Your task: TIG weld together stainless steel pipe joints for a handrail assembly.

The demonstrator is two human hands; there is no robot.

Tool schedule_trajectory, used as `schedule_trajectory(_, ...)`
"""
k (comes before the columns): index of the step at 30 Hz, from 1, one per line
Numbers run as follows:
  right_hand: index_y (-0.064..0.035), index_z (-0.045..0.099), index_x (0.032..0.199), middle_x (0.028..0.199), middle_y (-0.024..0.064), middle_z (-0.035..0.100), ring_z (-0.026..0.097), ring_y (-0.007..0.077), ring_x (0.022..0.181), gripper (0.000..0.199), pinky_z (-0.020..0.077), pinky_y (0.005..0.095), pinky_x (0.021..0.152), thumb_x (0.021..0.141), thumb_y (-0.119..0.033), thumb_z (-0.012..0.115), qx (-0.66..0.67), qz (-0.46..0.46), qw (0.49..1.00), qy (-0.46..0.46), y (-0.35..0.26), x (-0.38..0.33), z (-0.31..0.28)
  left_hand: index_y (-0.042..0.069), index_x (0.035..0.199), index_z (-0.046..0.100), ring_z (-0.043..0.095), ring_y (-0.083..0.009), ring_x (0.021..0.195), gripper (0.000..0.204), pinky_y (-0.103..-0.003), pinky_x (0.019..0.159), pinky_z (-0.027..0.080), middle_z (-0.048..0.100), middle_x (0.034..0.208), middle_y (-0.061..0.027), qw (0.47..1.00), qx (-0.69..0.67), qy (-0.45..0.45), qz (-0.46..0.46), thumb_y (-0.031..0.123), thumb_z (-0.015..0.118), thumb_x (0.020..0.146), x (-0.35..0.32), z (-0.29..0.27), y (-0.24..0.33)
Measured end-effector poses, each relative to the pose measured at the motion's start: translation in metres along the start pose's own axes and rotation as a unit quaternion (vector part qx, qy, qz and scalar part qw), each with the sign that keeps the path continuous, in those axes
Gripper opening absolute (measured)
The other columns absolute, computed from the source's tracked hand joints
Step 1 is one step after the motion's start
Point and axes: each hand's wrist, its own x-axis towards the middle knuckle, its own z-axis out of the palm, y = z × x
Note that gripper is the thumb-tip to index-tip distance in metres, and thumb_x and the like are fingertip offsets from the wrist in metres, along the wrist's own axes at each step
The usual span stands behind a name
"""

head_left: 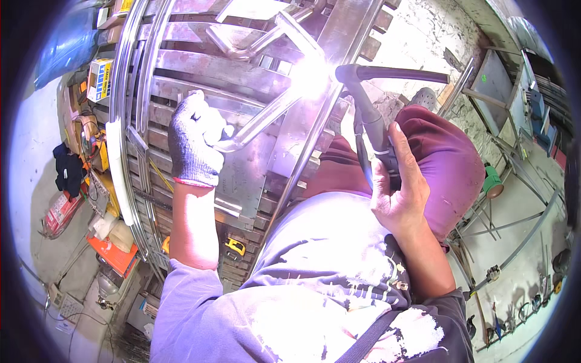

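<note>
Tube (264, 119), bright and metallic, lies aslant over the slatted bench (200, 63), its near end at the left hand (196, 139) and its far end running into a white glare (318, 71) that hides the joint there. The left hand wears a pale knitted glove with a red cuff, and its fingers are closed on the tube's near end. The right hand (404, 193) is bare and clamped on the torch (370, 115), thumb on one side and forefinger stretched along the other; the remaining fingers are mostly hidden. The torch head is right beside the glare, with a long dark cap (402, 73) sticking out to the right. Whether the torch tip touches the metal cannot be told. Beyond the glare, a bar (299, 33) slopes up and away to the left, near a bent bar (242, 53). A flat plate (239, 181) lies on the bench below the gloved hand, and a yellow tape measure (235, 247) is near the left forearm. A long rod (302, 162) runs diagonally between the tube and the person's maroon trousers (448, 163). Shiny rails (125, 78) line the bench's left side, with a yellow and white box (99, 80) just beyond them.
</note>
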Motion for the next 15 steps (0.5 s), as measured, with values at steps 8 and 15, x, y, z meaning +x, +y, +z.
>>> schedule_trajectory(8, 0.0100, 0.045, 0.146, 0.145, 0.0297, 0.055, 0.067, 0.0351, 0.121, 0.059, 0.0563, 0.0360, 0.096, 0.090, 0.011, 0.065, 0.037, -0.023, 0.998, 0.039, 0.004, 0.001, 0.003, 0.022, 0.078, 0.044, 0.037, -0.0102, 0.050, 0.026, -0.032, 0.053, 0.046, 0.036, 0.062, 0.0062, 0.998, -0.048, 0.003, -0.047, 0.027, 0.056, 0.100, 0.008, -0.003, -0.005)
schedule_trajectory(15, 0.0096, 0.046, 0.145, 0.143, 0.0298, 0.056, 0.068, 0.0351, 0.120, 0.058, 0.0567, 0.0352, 0.094, 0.090, 0.009, 0.067, 0.035, -0.023, 0.998, 0.037, 0.002, 0.002, 0.002, 0.022, 0.075, 0.042, 0.036, -0.0100, 0.047, 0.029, -0.032, 0.054, 0.049, 0.035, 0.060, 0.0071, 0.995, -0.077, -0.007, -0.070, 0.026, 0.058, 0.099, 0.010, -0.007, -0.004)
